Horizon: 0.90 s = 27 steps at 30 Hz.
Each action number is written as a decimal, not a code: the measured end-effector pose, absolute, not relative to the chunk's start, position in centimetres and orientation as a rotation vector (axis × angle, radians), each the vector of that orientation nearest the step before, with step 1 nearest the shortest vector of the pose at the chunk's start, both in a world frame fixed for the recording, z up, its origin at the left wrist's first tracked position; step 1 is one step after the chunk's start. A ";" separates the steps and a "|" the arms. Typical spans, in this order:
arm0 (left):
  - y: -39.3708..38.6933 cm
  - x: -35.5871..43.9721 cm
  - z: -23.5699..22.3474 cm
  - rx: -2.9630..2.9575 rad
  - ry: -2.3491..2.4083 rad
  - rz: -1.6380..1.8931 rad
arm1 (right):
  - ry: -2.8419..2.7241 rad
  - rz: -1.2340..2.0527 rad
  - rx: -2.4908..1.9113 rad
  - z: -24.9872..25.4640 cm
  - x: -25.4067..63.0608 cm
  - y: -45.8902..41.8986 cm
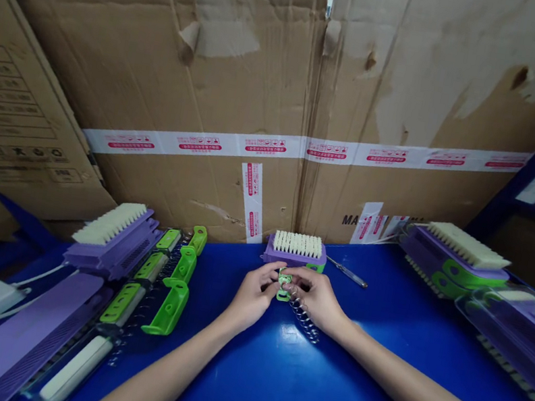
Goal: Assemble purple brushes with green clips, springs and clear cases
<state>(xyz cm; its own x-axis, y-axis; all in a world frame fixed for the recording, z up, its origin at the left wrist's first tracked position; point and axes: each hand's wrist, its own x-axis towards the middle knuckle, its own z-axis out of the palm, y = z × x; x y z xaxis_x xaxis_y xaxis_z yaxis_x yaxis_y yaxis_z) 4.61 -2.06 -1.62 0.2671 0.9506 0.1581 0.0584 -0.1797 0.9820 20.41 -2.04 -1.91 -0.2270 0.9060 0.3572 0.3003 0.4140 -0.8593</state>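
Between both hands, over the middle of the blue table, is a small green plastic part (284, 287). My left hand (254, 294) pinches it from the left side. My right hand (317, 298) grips its other side, fingers bent around it. A dark metal coil (304, 322) hangs down below the right hand; where its upper end sits is hidden by the fingers. Just behind the hands lies a purple block with cream bristles (297, 246), with a green piece at its right end.
Left, green curved covers (170, 307) lie by a row of green-topped pieces (121, 303) and a purple bristled block (112, 239). A screwdriver (348, 272) rests behind the right hand. More purple bristled blocks (452, 259) stand right. Cardboard (215, 82) walls the back.
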 end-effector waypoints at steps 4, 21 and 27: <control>-2.0 4.5 -1.7 1.456 0.963 1.127 | -1.773 0.860 -1.046 -1.6 20.3 -2.1; -2.8 4.7 -1.4 1.653 1.062 1.112 | -1.863 0.377 -0.959 -1.9 20.4 -2.5; -2.9 5.0 -1.8 1.736 1.082 1.083 | -1.979 0.232 -0.883 -1.6 20.4 -3.0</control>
